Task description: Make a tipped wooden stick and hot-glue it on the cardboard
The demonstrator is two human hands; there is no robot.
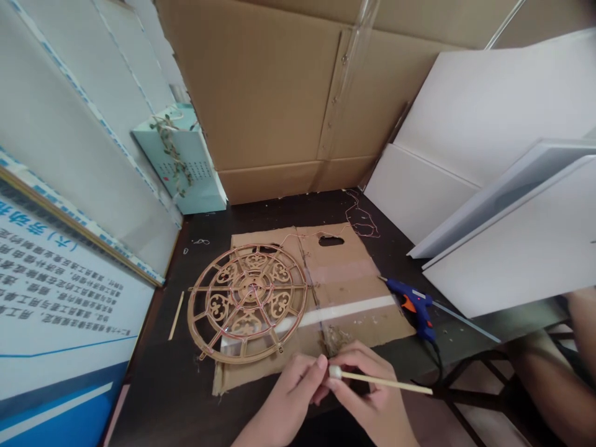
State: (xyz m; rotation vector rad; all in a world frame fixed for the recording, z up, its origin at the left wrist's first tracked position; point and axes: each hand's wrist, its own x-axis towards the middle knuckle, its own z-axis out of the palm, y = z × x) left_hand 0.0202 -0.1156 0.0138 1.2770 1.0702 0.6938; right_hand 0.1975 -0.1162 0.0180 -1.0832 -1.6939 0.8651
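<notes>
In my right hand a thin pale wooden stick is pinched, with a small white lump at its left end. Just left of that lump, my left hand has thumb and fingers pressed together; what they hold, if anything, is hidden. Beyond both hands lies a round, tan openwork wheel with scroll patterns and copper-coloured wire, resting partly on a flat cardboard sheet. To the right, a blue glue gun with an orange trigger lies across the sheet's edge.
Another thin stick lies left of the wheel on the dark table. Loose copper wire trails at the back. Cardboard walls, white boards and a pale-green box surround the area. A person's limb shows at right.
</notes>
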